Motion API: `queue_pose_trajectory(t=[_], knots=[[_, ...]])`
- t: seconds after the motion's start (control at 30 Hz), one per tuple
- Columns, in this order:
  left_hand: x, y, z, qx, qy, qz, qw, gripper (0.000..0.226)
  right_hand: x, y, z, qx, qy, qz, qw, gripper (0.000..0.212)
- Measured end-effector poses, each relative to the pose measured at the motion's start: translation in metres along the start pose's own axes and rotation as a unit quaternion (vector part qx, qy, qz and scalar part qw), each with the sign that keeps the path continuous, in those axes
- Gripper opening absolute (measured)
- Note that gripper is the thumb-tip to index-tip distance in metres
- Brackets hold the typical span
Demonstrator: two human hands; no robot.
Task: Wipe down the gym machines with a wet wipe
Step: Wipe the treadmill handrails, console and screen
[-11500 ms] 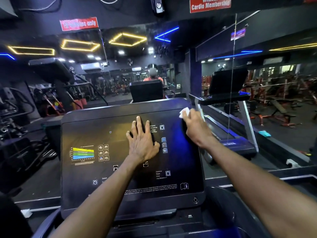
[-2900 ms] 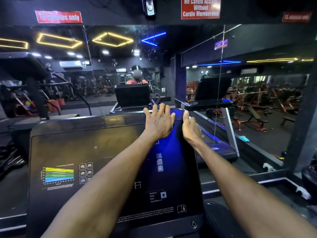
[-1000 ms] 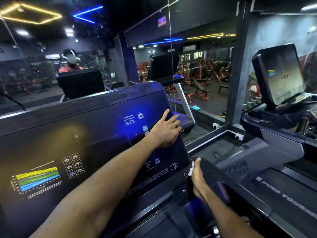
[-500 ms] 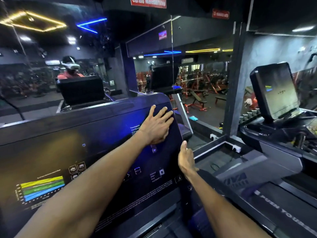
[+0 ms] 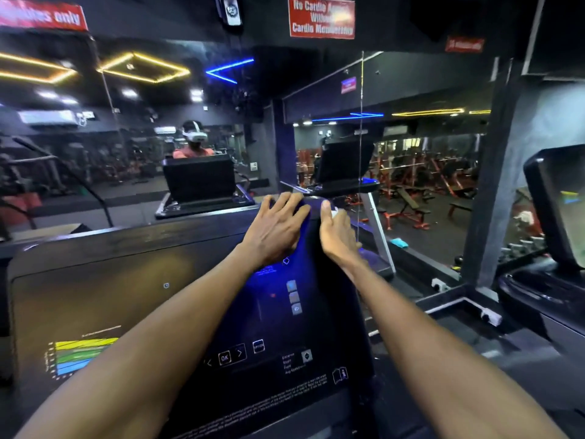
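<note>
The treadmill console, a wide dark touch panel with a coloured graph at lower left, fills the lower view. My left hand lies flat with spread fingers on the panel's upper right part, its fingertips at the top edge. My right hand is against the console's top right corner, on the side edge. It holds a white wet wipe; only a small bit shows beside the thumb, the rest is hidden under the hand.
A mirror wall stands straight ahead, reflecting the console and gym floor. A second machine's console and dark base stand close on the right. A white socket block sits on the floor between the machines.
My right hand slid with the wipe from the console's lower right corner up its side edge to the top corner. My left hand shifted up to the top edge. The view swung back left.
</note>
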State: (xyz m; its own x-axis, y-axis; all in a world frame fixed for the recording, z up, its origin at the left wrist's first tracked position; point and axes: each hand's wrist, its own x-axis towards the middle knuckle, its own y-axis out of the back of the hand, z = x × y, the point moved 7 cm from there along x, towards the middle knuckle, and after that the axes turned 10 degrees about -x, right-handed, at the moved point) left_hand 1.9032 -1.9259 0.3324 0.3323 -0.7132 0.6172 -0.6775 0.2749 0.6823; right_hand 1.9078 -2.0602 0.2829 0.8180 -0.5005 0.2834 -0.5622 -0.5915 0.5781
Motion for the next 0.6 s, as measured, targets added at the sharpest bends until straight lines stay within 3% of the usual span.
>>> queue_pose_trajectory(t=[0.13, 0.23, 0.4, 0.6], knots=[[-0.002, 0.008, -0.02, 0.004, 0.041, 0.009, 0.999, 0.042, 0.019, 0.003, -0.019, -0.057, 0.053, 0.023, 0.997, 0.065], [-0.011, 0.015, -0.034, 0.004, 0.078, 0.032, 0.996, 0.037, 0.027, 0.006, -0.04, -0.134, 0.088, 0.017, 0.987, 0.072], [-0.031, 0.016, -0.052, 0.013, 0.117, 0.024, 0.993, 0.024, 0.015, -0.015, -0.1, -0.328, 0.287, 0.027, 0.9, 0.078], [-0.058, 0.025, -0.079, 0.007, 0.188, -0.018, 0.982, 0.038, 0.02, -0.018, -0.102, -0.361, 0.273, 0.041, 0.891, 0.079]])
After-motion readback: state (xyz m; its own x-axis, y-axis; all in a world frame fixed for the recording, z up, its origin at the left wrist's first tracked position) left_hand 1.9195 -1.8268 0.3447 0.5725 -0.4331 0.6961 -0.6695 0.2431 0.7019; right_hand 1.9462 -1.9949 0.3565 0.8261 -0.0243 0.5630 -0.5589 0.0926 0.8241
